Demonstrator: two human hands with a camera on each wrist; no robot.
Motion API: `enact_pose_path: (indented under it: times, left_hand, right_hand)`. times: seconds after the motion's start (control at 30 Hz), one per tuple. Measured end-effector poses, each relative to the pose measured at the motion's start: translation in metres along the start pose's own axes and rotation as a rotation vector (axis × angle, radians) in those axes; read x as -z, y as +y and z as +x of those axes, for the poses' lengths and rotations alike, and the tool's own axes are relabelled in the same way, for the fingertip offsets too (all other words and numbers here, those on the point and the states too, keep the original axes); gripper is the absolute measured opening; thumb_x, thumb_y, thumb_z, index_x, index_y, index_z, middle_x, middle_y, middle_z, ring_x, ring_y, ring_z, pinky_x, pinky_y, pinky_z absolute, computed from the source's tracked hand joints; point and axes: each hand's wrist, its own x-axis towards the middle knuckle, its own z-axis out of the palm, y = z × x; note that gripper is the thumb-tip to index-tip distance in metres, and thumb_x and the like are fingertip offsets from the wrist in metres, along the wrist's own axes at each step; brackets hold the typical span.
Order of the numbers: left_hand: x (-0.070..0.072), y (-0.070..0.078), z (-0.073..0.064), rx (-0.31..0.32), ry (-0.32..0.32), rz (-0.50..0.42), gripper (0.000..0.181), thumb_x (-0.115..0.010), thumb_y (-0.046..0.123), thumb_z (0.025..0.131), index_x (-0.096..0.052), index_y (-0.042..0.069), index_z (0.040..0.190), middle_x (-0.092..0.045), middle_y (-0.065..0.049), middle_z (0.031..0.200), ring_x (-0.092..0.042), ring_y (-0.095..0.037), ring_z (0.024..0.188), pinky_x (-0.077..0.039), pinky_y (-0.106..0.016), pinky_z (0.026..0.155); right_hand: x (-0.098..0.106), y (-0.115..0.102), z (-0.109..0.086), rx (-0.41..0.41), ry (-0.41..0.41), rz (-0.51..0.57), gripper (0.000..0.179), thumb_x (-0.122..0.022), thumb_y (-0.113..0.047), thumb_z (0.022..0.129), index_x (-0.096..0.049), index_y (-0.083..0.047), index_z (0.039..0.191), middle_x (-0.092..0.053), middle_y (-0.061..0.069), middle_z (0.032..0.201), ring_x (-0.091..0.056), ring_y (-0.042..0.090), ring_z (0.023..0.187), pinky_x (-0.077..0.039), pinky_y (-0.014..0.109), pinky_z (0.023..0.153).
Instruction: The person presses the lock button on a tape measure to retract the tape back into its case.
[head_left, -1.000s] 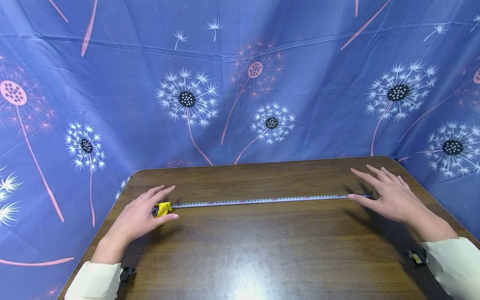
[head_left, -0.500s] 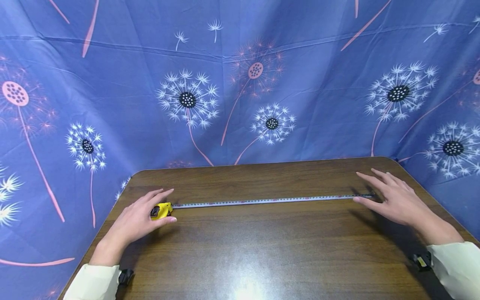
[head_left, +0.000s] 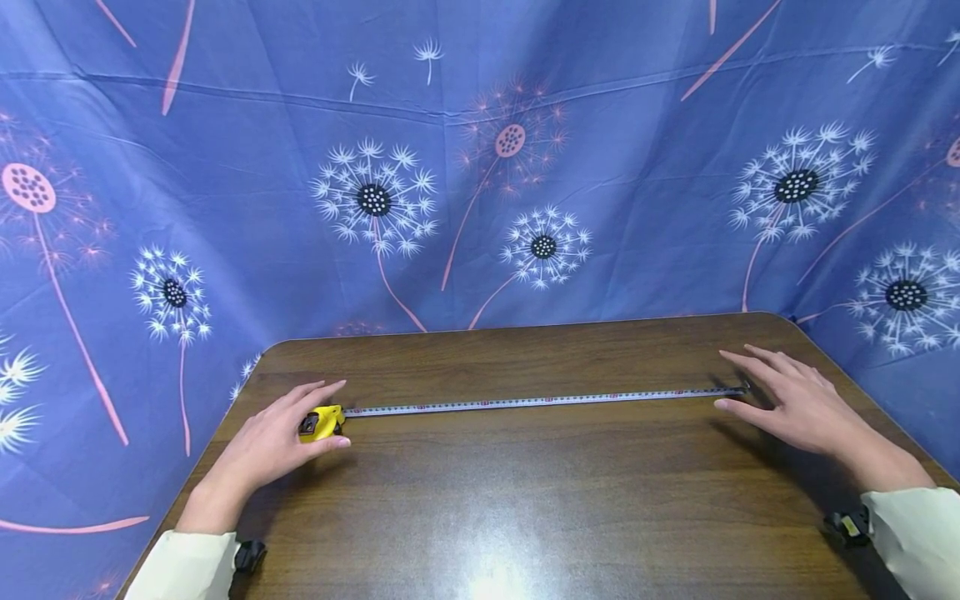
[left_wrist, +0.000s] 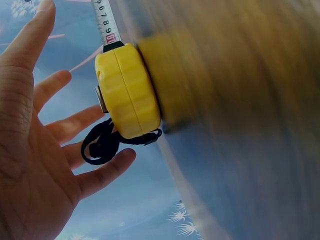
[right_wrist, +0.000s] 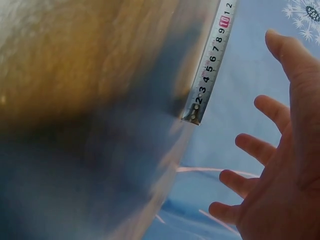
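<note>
A yellow tape measure [head_left: 327, 423] lies on the wooden table at the left, its white blade [head_left: 525, 403] drawn out in a long line to the right. My left hand [head_left: 272, 442] hovers around the case with fingers and thumb spread. In the left wrist view the case [left_wrist: 127, 90] stands apart from the palm, and a black wrist strap [left_wrist: 102, 142] hangs from it near the fingers. Over the blade's far end, my right hand [head_left: 802, 408] is spread with nothing in it. The right wrist view shows the metal end hook [right_wrist: 192, 116] clear of the fingers.
The brown table [head_left: 480, 483] has rounded far corners and a glare spot near the front. A blue cloth [head_left: 637, 208] with dandelion prints hangs behind and beside it. Dark devices [head_left: 849, 525] sit at both wrists.
My right hand has shifted slightly right and toward me, uncovering more of the blade's end. The left hand has drawn back slightly. The tape measure stays in place.
</note>
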Motion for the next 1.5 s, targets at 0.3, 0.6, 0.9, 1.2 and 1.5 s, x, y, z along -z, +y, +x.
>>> enact_pose_path:
  times: [0.3,0.6,0.9,1.2,1.5]
  left_hand:
    - [0.002,-0.001,-0.001,-0.001,-0.020,-0.013,0.086,-0.077,0.064,0.083,-0.045,0.032,0.157,-0.051,-0.012,0.151,-0.056,-0.046,0.126,-0.046,-0.070,0.090]
    - [0.005,-0.001,-0.002,-0.004,-0.047,-0.015,0.088,-0.080,0.063,0.082,-0.047,0.027,0.156,-0.051,-0.015,0.150,-0.056,-0.045,0.127,-0.046,-0.069,0.092]
    - [0.008,-0.003,-0.003,-0.007,-0.067,-0.016,0.088,-0.081,0.062,0.081,-0.048,0.027,0.155,-0.053,-0.014,0.148,-0.059,-0.044,0.123,-0.048,-0.069,0.088]
    - [0.006,-0.005,-0.005,-0.029,-0.063,-0.030,0.087,-0.083,0.059,0.079,-0.051,0.026,0.153,-0.056,-0.013,0.144,-0.061,-0.043,0.121,-0.049,-0.067,0.088]
    - [0.005,-0.008,-0.005,-0.029,-0.076,-0.039,0.086,-0.086,0.054,0.078,-0.052,0.027,0.152,-0.059,-0.011,0.141,-0.063,-0.040,0.119,-0.051,-0.064,0.088]
  right_hand:
    - [-0.002,0.009,-0.002,-0.008,-0.026,0.031,0.086,-0.081,-0.045,0.086,-0.042,-0.017,0.158,-0.040,0.030,0.152,-0.036,0.062,0.131,-0.026,0.077,0.096]
    - [-0.005,0.016,-0.004,-0.011,-0.055,0.072,0.081,-0.083,-0.041,0.086,-0.048,-0.011,0.153,-0.045,0.031,0.147,-0.041,0.062,0.125,-0.032,0.075,0.092]
    - [-0.008,0.020,-0.006,0.009,-0.057,0.114,0.076,-0.085,-0.035,0.086,-0.052,-0.006,0.148,-0.051,0.029,0.141,-0.048,0.056,0.123,-0.040,0.069,0.087]
    - [-0.012,0.026,-0.007,0.037,-0.035,0.102,0.070,-0.087,-0.030,0.084,-0.057,-0.007,0.143,-0.056,0.026,0.136,-0.052,0.054,0.120,-0.042,0.066,0.085]
    - [-0.013,0.030,-0.007,0.019,-0.052,0.108,0.064,-0.086,-0.028,0.086,-0.059,-0.008,0.140,-0.058,0.024,0.133,-0.053,0.051,0.119,-0.043,0.066,0.084]
